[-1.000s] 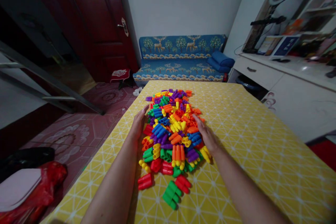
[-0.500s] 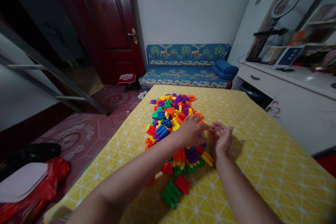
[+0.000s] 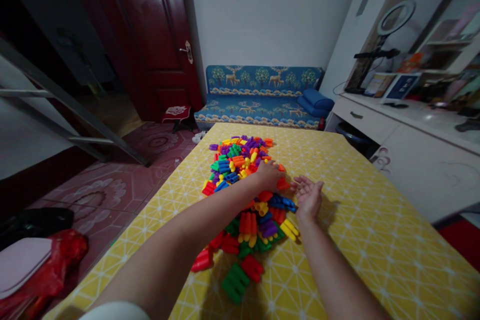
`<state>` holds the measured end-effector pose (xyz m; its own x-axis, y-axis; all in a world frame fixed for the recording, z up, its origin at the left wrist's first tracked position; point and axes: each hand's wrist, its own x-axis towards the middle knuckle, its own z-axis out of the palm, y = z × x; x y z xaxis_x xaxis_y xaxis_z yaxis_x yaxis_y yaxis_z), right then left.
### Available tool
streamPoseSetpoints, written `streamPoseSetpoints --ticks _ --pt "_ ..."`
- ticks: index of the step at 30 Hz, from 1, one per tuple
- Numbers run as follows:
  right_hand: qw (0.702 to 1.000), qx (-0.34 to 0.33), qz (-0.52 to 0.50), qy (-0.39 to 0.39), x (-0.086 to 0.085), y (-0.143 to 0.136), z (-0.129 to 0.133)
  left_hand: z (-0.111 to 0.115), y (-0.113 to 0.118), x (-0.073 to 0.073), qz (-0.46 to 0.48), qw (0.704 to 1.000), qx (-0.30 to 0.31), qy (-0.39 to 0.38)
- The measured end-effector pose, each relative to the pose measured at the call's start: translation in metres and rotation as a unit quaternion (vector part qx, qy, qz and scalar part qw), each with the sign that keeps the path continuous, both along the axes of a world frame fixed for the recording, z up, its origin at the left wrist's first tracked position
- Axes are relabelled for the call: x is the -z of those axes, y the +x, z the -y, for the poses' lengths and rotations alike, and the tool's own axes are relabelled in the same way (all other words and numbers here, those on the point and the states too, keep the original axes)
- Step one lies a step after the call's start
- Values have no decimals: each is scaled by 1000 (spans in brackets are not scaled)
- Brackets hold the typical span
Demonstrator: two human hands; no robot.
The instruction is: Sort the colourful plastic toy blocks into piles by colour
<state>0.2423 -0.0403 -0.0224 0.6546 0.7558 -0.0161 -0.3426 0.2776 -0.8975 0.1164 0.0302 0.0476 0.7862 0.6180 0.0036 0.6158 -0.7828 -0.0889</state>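
Blocks (image 3: 248, 224) appear light, stiff, slick; grip across the tubes. Right hand (image 3: 309, 199) open; left hand (image 3: 269, 176): cannot tell.

a dark red panelled door (image 3: 161, 25) stood left of a blue deer-patterned sofa (image 3: 258, 101), a red-topped stool (image 3: 176, 113) sat near the door, a ring light (image 3: 381, 25) rose above a white dresser (image 3: 427, 160), a metal ladder (image 3: 80, 110) slanted down to patterned pink floor tiles (image 3: 107, 215)

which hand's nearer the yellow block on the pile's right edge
Right hand: just beyond the yellow block, to its right. Left hand: farther off, over the pile.
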Motion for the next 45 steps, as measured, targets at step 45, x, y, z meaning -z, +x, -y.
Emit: streamPoseSetpoints --ticks 45 --pt "991 -91 88 -40 -1 -6 1 63 -78 -76 138 986 -69 -60"
